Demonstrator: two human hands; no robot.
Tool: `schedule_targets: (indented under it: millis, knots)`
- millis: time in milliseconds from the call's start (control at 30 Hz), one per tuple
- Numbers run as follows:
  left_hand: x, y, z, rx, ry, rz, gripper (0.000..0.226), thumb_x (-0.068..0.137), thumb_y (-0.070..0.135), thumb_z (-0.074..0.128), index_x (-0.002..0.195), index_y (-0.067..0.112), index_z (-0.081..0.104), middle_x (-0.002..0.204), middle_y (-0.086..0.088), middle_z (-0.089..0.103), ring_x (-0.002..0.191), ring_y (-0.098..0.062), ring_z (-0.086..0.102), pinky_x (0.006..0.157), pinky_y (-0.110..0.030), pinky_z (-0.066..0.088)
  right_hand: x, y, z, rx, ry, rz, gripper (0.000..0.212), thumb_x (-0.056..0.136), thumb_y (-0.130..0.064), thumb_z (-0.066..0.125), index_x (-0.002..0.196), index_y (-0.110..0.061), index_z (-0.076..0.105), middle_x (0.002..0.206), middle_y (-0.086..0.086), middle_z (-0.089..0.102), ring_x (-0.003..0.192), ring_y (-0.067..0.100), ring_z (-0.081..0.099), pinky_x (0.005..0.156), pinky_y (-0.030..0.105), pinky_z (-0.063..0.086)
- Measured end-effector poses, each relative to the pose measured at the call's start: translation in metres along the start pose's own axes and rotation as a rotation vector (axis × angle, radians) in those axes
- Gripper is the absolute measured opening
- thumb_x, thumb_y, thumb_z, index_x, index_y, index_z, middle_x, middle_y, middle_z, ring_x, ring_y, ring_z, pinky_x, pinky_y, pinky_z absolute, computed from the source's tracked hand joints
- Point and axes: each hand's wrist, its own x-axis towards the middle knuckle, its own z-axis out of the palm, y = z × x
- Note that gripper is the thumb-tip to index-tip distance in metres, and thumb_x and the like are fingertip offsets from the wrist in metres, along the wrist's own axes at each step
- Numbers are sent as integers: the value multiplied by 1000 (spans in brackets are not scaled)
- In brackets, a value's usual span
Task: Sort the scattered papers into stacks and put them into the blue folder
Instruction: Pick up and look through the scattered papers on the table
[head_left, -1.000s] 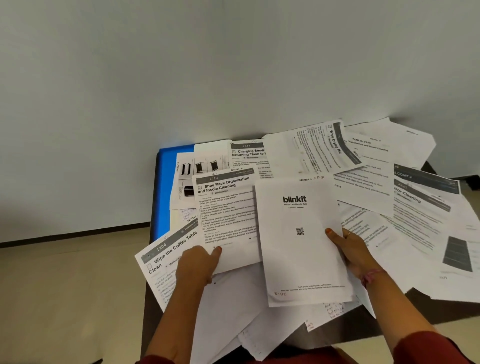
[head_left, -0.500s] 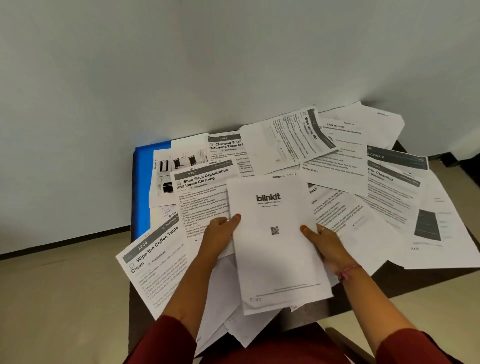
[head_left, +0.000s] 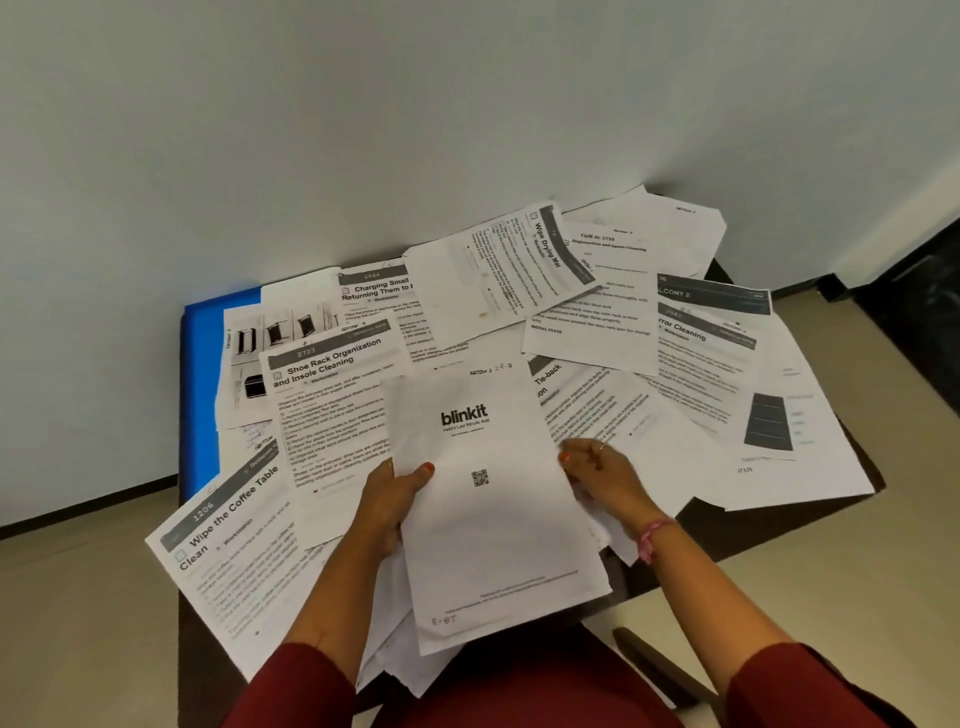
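Note:
Several printed sheets lie scattered over a small dark table (head_left: 779, 525). A white sheet headed "blinkit" (head_left: 493, 525) is on top at the front middle. My left hand (head_left: 392, 506) pinches its left edge with the thumb on top. My right hand (head_left: 605, 480) grips its right edge, fingers curled under. The blue folder (head_left: 200, 395) lies at the table's left side, mostly covered by papers. A "Shoe Rack Organization" sheet (head_left: 332, 410) and a "Wipe the Coffee Table" sheet (head_left: 234, 561) lie left of my hands.
A white wall rises right behind the table. More sheets, among them "Wipe Drying Mat" (head_left: 498, 270) and a "Cleaning" page (head_left: 727, 374), cover the right half. Some papers overhang the front and left edges. Beige floor shows on both sides, a dark chair arm (head_left: 660, 670) at lower right.
My left hand left the papers on the left and took the left edge of the blinkit sheet. Both hands now hold it, nearer to me.

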Motion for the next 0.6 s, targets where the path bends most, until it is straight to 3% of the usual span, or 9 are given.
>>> schedule_targets:
  millis: [67, 167, 267, 367, 467, 600]
  knots:
    - [1, -1, 5, 3, 22, 5, 26, 90, 15, 66, 115, 15, 59, 101, -7, 69, 86, -24, 67, 60, -31, 53, 13, -6, -23, -241, 73, -82, 32, 92, -22, 62, 123, -14, 58, 115, 0, 61, 107, 17, 58, 94, 29, 46]
    - [2, -2, 15, 1, 59, 7, 28, 91, 15, 65, 117, 12, 59, 105, -11, 68, 86, -26, 66, 65, -34, 54, 40, -10, -57, -520, 220, -174, 47, 89, -26, 66, 132, -10, 54, 133, 8, 53, 123, 23, 47, 104, 32, 37]
    - [1, -4, 23, -21, 78, 18, 28, 91, 12, 64, 118, 10, 58, 103, -12, 66, 83, -25, 65, 65, -32, 52, 62, -14, -78, -801, 290, -167, 70, 84, -45, 68, 139, -8, 45, 142, 13, 44, 132, 30, 36, 107, 39, 31]
    - [3, -6, 27, -33, 98, 31, 27, 91, 11, 64, 118, 8, 58, 101, -12, 66, 82, -24, 65, 65, -32, 52, 69, -21, -85, -891, 294, -104, 91, 73, -56, 73, 142, -10, 38, 141, 16, 39, 131, 35, 35, 104, 49, 36]
    - [5, -9, 28, -61, 119, 31, 26, 91, 10, 64, 117, 9, 58, 96, -10, 66, 79, -23, 64, 63, -31, 51, 73, -27, -87, -990, 284, -78, 100, 65, -61, 77, 143, -13, 37, 137, 17, 40, 127, 36, 38, 102, 49, 39]
    - [9, -10, 28, -95, 154, 16, 34, 90, 11, 65, 122, 5, 57, 106, -15, 65, 85, -30, 63, 74, -38, 52, 88, -28, -95, -923, 257, -40, 84, 65, -57, 78, 133, -18, 49, 130, 11, 53, 121, 33, 47, 101, 50, 38]
